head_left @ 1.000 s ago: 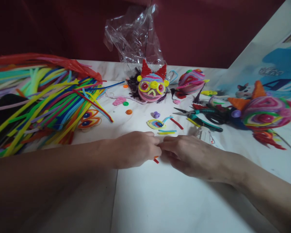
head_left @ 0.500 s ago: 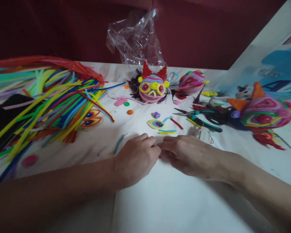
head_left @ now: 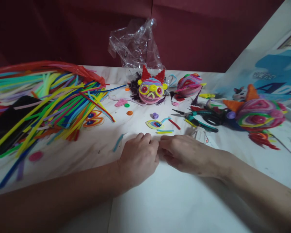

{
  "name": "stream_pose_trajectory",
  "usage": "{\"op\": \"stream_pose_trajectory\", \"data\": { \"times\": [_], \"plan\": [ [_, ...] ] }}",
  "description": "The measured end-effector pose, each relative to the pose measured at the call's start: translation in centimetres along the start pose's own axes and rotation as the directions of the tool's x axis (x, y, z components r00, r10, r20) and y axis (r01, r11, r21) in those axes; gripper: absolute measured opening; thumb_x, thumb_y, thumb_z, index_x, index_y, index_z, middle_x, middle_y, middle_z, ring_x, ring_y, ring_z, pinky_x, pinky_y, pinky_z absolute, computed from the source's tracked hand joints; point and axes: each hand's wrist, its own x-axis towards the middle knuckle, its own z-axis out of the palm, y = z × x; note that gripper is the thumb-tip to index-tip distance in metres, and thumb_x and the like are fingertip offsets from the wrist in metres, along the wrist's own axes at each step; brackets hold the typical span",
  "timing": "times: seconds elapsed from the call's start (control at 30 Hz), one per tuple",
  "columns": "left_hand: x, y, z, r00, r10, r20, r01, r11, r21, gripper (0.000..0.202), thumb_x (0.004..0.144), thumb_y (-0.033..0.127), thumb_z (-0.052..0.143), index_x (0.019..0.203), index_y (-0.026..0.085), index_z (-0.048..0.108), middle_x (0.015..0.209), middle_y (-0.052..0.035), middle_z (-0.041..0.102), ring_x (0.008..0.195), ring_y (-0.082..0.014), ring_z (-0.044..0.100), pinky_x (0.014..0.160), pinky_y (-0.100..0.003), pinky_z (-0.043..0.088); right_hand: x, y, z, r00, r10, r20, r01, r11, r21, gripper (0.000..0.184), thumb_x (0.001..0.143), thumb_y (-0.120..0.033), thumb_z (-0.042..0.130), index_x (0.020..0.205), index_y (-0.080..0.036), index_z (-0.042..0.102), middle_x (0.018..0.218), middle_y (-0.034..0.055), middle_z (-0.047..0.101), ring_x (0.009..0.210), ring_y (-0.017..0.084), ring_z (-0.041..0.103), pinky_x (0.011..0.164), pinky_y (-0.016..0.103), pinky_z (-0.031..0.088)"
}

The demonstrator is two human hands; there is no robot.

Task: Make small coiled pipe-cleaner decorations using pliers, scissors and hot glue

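My left hand (head_left: pixel 138 158) and my right hand (head_left: pixel 181 152) meet over a white sheet (head_left: pixel 165 197), fingertips curled together. Whatever they pinch is hidden behind the fingers. Just beyond lies an eye shape coiled from pipe cleaners (head_left: pixel 153 124), yellow outside with a blue centre. Beside it are short cut pieces: a red pipe cleaner piece (head_left: pixel 174 124) and a yellow one (head_left: pixel 165 132). A short blue piece (head_left: pixel 118 143) rests left of my left hand. Beyond my right hand lie green-handled pliers (head_left: pixel 199 123), jaws pointing left.
A heap of coloured pipe cleaners (head_left: pixel 63 103) covers the left side. At the back sits a red-horned head (head_left: pixel 152 90) before a clear plastic bag (head_left: pixel 135 45). Another colourful head (head_left: pixel 189 84) stands beside it; an orange-horned one (head_left: pixel 259 113) is at right. A pink disc (head_left: pixel 36 156) lies left.
The view has shifted slightly. Both hands stay together over the sheet; a red bit seen between them earlier is now out of sight.
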Motion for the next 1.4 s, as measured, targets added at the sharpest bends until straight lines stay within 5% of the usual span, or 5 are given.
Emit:
{"op": "stream_pose_trajectory", "data": {
  "times": [0.4, 1.4],
  "plan": [
    [0.16, -0.08, -0.48, 0.983, -0.156, 0.094, 0.156, 0.988, 0.012, 0.012, 0.076, 0.025, 0.048, 0.080, 0.016, 0.055, 0.077, -0.0077, 0.060, 0.078, -0.0258, 0.058, 0.065, -0.038, 0.048, 0.04, -0.19, -0.28, 0.999, -0.044, -0.010, 0.045, 0.998, 0.043, 0.018, 0.079, -0.010, 0.044, 0.090, -0.018, 0.056, 0.086, 0.0014, 0.057, 0.074, 0.012, 0.052, 0.061, 0.022, 0.034],
    [0.52, 0.01, -0.81, 0.977, -0.136, 0.165, 0.139, 0.990, -0.005, 0.011, 0.076, 0.020, 0.048, 0.076, 0.016, 0.058, 0.076, -0.0071, 0.060, 0.079, -0.0255, 0.058, 0.067, -0.038, 0.048, -0.79, -0.69, 0.26, 0.999, -0.046, -0.006, 0.046, 0.999, 0.018, 0.009, 0.082, -0.013, 0.046, 0.086, -0.017, 0.053, 0.091, 0.0016, 0.057, 0.082, 0.014, 0.053, 0.066, 0.025, 0.035]
  ]
}}
